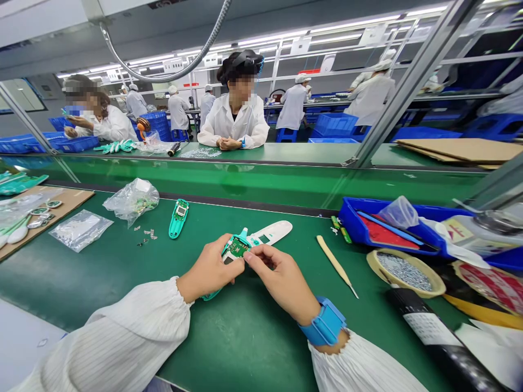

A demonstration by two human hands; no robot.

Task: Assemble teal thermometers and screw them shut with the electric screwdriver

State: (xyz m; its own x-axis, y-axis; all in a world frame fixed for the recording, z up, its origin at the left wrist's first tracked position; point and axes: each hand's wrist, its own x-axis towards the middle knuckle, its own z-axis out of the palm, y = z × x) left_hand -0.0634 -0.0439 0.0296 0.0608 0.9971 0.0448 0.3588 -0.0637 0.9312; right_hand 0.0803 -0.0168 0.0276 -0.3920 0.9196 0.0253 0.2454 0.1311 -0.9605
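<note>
A teal plastic housing (244,234) with a green circuit board (237,248) in it is held over the green work mat. My left hand (213,268) is closed round the housing, its thumb along the board's near edge. My right hand (281,272), with a blue wristband, has its thumb and fingertips pinched together at the board's right side; what lies between them is too small to make out. Just beyond the hands lies a white elongated shell (278,231) with a rectangular window. Further left, another teal housing (178,219) rests on the mat.
Plastic bags (133,200) and small metal pieces (146,237) lie left. To the right are a cream-handled tool (333,260), a bowl of screws (404,269), a blue tray (352,222) and a black-handled tool (433,332). Across the green conveyor (245,182) sits a person in white.
</note>
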